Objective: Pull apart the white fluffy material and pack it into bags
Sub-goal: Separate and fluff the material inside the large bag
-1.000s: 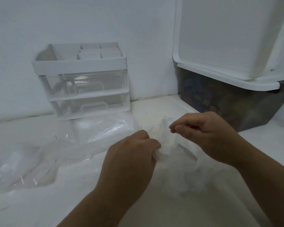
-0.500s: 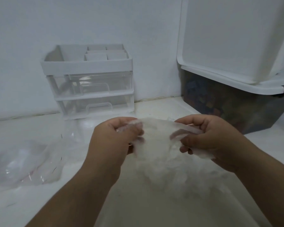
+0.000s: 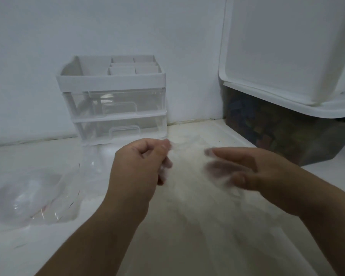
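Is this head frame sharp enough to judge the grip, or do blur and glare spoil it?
Head view: dim, flat light; right hand fingers smeared by motion blur, the white fluffy material a faint haze between the hands, so its grip is unreadable; left hand sharper, pinched shut; drawer organizer crisp; glare patches on the clear plastic bag.

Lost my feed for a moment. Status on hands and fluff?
Left hand pinching fluff; right hand open, fingers blurred behind it. Fluff stretched thin between hands. Bag lying left, apart. Nothing in the way.
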